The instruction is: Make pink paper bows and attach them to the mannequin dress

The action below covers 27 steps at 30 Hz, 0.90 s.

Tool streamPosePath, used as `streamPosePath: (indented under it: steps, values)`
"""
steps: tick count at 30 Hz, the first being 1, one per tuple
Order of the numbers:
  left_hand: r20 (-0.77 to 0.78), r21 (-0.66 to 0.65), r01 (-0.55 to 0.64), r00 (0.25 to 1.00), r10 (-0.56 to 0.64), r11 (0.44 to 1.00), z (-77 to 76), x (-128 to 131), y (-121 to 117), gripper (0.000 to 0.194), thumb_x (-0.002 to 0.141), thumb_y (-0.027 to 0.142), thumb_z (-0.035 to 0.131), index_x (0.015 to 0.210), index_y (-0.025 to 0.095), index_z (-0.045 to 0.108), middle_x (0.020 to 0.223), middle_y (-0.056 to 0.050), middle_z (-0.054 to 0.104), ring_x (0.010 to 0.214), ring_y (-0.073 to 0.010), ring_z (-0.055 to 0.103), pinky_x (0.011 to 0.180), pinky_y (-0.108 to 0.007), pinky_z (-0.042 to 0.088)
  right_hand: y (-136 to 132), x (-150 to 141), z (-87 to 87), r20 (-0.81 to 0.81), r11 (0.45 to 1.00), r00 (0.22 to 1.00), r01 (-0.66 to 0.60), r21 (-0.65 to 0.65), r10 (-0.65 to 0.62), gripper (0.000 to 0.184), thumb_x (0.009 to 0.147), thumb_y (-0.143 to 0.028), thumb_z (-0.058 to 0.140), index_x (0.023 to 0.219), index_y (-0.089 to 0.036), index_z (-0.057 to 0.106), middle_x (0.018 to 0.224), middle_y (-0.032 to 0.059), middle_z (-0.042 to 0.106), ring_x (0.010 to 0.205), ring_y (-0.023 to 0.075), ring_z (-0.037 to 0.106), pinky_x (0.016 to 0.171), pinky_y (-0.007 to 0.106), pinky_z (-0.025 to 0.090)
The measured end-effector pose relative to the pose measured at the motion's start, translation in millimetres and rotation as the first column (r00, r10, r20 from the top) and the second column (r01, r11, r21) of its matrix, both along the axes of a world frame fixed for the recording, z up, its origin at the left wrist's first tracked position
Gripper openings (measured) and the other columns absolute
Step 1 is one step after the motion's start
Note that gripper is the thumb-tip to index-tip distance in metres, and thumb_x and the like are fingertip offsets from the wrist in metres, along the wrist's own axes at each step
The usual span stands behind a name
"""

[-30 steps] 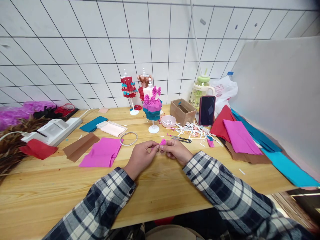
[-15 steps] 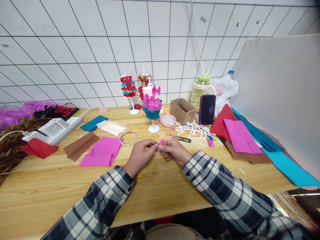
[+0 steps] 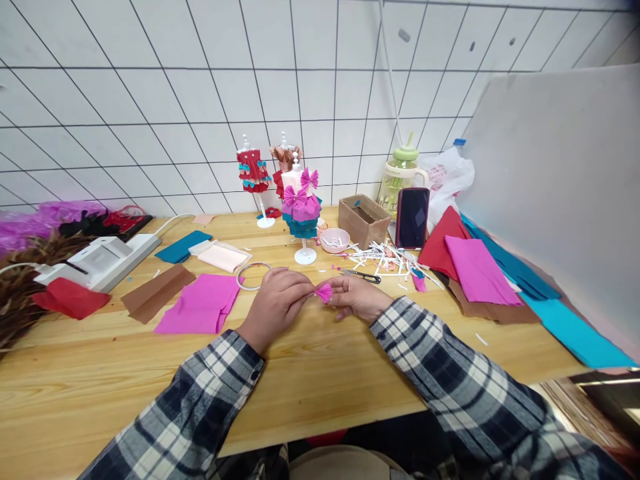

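Just above the wooden table [image 3: 310, 373], my left hand [image 3: 274, 303] and my right hand [image 3: 356, 298] meet at its middle. Both pinch a small pleated pink paper piece [image 3: 324, 292] that fans out between the fingertips. The fingers of each hand are closed on it. Small black scissors [image 3: 363, 275] lie just beyond my right hand. A sheet of pink paper [image 3: 203, 304] and a clear tape ring [image 3: 253, 275] lie left of my left hand.
A small mannequin in a pink and teal paper dress [image 3: 301, 208] stands behind the hands, with two more behind it. A pink bowl [image 3: 335, 240], cardboard box [image 3: 363, 220], phone [image 3: 412, 218] and paper scraps [image 3: 387, 257] sit right. Coloured sheets [image 3: 475, 270] lie far right; a power strip [image 3: 100, 257] left.
The pink piece, narrow before, now fans out into pleats between my fingertips. Both hands have shifted slightly nearer each other and the view has dropped a little.
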State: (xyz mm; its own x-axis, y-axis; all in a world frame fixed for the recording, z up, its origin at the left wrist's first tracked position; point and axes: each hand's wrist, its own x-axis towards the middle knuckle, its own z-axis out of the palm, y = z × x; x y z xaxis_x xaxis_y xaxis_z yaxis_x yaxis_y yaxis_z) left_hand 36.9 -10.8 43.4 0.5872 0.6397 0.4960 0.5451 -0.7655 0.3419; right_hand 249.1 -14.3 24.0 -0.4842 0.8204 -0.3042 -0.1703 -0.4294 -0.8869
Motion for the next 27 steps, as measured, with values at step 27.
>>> streamPosePath:
  steps: [27]
  values:
    - [-0.476, 0.214, 0.301, 0.863, -0.169, 0.929, 1.0, 9.1, -5.8, 0.02, 0.093, 0.018, 0.047, 0.098, 0.027, 0.065, 0.085, 0.001, 0.069, 0.09, -0.0157, 0.057, 0.102, -0.04, 0.03, 4.0, 8.1, 1.1, 0.552, 0.603, 0.809, -0.341, 0.722, -0.204, 0.011, 0.074, -0.009, 0.053, 0.074, -0.019, 0.049, 0.073, -0.0029, 0.058, 0.07, 0.012, 0.051, 0.066, 0.023, 0.035]
